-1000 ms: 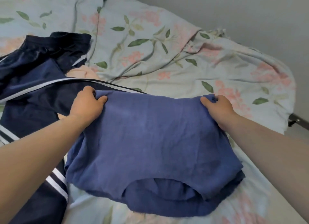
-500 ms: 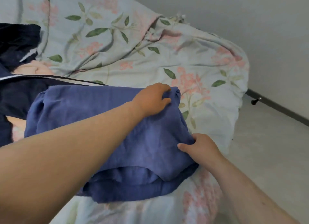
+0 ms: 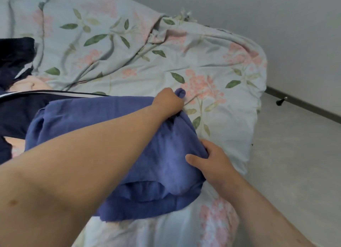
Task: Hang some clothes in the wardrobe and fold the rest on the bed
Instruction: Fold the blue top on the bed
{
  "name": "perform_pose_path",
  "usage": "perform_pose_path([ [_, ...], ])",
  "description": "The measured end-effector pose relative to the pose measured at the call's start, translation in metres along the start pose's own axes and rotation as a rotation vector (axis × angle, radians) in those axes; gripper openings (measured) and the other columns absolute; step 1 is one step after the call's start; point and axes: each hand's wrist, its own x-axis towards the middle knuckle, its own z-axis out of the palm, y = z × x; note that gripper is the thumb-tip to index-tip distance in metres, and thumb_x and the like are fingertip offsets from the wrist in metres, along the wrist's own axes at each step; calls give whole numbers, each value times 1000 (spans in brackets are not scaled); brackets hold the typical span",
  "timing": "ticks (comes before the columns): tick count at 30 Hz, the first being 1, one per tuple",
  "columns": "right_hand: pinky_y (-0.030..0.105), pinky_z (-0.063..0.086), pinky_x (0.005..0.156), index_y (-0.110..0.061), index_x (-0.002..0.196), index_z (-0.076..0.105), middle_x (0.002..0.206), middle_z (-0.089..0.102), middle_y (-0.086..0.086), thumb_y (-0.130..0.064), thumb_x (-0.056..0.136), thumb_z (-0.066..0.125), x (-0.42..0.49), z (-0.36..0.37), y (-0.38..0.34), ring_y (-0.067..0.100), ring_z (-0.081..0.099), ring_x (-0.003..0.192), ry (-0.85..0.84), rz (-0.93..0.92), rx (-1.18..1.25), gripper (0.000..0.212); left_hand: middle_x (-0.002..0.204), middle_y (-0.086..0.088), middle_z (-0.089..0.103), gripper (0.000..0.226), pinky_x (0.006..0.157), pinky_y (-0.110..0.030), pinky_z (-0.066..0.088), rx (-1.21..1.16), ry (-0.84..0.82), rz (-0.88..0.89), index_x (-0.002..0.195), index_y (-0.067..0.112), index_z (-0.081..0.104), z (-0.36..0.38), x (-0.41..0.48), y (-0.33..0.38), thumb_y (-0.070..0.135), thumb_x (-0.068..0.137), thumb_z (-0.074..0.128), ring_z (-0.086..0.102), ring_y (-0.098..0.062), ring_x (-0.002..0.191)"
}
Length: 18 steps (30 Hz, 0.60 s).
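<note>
A blue garment (image 3: 88,121) lies partly folded on the floral bedcover (image 3: 212,66). My left hand (image 3: 168,102) reaches across it and grips its far right corner, with a bunched bit of cloth sticking up past the knuckles. My right hand (image 3: 212,162) pinches the garment's near right edge, thumb on top. A navy jacket with white stripes (image 3: 16,106) lies to the left, partly under the blue garment.
The bed's right edge drops to a pale floor (image 3: 295,163). A grey wall with a dark skirting board (image 3: 304,106) runs behind, with a small black doorstop (image 3: 280,101) by it. A pink cloth (image 3: 29,84) peeks out under the jacket.
My left hand crossed from the garment's left corner to its right corner and now grips it bunched. My right hand slid down the right edge and pinches it.
</note>
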Motion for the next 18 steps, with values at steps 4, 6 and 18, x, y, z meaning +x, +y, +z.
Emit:
perform_pose_path([
  [4,30,57,76,-21,101,67,93,73,0,0,85,64,-14,62,-27,15,69,86,-116,-138,-49,26,66,-9,43,22,50,-26,32,-437,49,-113,73,11,40,-66,-15,-40,8,92,49,41,-23,55],
  [6,31,54,73,-15,100,64,92,68,7,-3,86,62,-16,100,-35,18,63,80,-214,-184,-91,19,67,-9,42,19,48,-25,27,-478,84,-127,74,14,39,-102,-29,-69,3,87,48,37,-19,53],
  [18,28,55,74,-33,83,54,76,61,-10,-22,86,59,-18,290,-35,4,55,71,-596,-69,-153,13,70,-4,50,12,51,-31,29,-155,504,-233,76,9,44,-204,-82,-236,6,87,48,43,-20,63],
])
